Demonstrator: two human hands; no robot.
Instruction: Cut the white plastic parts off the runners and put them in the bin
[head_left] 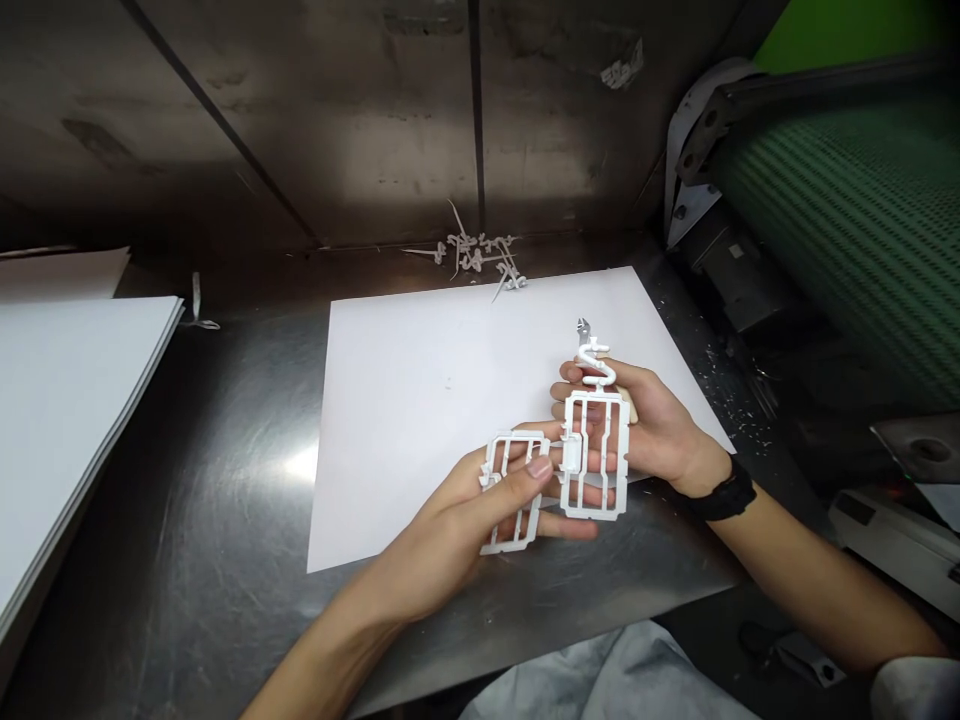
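Two frames (572,452), scraps (474,260) beyond, paper (420,400), conveyor (847,200)

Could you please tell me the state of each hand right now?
Left hand: holding a white frame.
Right hand: holding cutters, partly hidden by a second white frame.

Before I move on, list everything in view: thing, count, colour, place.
Wall: 1, brownish metal, background
Table: 1, grey metal, below wall
Paper sheet: 1, white, on table
Scraps: one pile, whitish, beyond sheet; pieces uncountable
Paper stack: several sheets, white, left edge
Belt: 1, green, upper right
Left frame: 1, white, lower centre
Right frame: 1, white, beside left frame
Curled runner: 1, white, right frame's far end
Cutters: 1, silver tip, beyond runner
Wristband: 1, black, right wrist
Left hand: 1, bare, holding left frame
Right hand: 1, bare, holding cutters
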